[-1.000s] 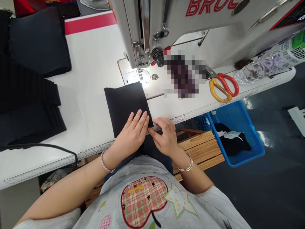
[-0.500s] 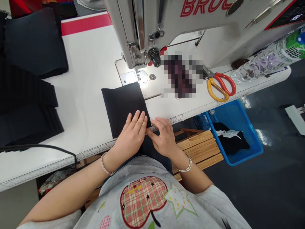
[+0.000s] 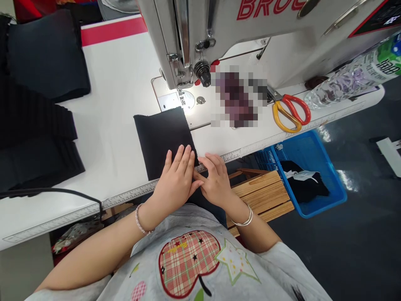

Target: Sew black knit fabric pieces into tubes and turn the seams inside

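Note:
A square piece of black fabric lies flat on the sewing machine table, its far edge just short of the presser foot. My left hand rests flat on the fabric's near right part, fingers stretched out and thumb out to the side. At the near right corner, my right hand has bent fingers and its thumb at the fabric's edge; it seems to pinch that corner, partly hidden by the left thumb. Both hands are close together over the table's front edge.
Stacks of black fabric stand at the left. Scissors with red and yellow handles and a plastic bottle lie at the right. Below are a wooden bench and a blue basket with dark cloth inside. A cable crosses the left front.
My left thumb has spread out to the right, now close to the right hand. The fabric and my right hand look nearly unmoved.

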`<move>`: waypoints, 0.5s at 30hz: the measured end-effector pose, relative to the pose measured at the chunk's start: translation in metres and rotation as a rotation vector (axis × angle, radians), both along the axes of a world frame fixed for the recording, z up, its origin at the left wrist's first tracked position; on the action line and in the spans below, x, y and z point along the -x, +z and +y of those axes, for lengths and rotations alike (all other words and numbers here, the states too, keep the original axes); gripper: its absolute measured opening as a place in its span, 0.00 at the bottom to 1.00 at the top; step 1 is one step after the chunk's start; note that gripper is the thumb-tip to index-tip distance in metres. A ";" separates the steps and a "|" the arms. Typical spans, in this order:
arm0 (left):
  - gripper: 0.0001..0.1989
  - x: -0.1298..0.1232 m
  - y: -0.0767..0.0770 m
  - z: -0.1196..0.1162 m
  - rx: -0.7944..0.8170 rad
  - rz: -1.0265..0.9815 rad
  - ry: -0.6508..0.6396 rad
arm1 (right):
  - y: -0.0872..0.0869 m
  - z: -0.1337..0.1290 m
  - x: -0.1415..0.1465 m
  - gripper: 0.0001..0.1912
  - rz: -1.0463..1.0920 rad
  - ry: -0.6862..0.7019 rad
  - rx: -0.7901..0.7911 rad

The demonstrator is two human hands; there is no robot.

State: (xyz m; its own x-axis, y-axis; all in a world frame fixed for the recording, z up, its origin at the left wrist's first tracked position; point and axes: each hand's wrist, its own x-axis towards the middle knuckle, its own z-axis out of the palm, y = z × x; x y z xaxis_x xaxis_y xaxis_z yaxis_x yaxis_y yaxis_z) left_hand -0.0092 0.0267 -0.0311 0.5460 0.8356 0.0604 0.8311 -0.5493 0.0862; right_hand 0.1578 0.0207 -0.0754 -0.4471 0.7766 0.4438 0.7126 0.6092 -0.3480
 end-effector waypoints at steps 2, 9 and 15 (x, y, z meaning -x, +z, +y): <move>0.34 -0.003 0.000 -0.001 0.004 -0.003 0.017 | -0.001 -0.001 0.001 0.13 0.007 -0.003 0.009; 0.40 -0.007 -0.003 -0.006 0.003 -0.020 0.058 | -0.001 0.001 -0.007 0.13 0.057 0.080 0.023; 0.46 -0.003 -0.006 -0.009 0.014 -0.069 0.042 | 0.004 0.011 -0.010 0.16 0.115 0.046 -0.054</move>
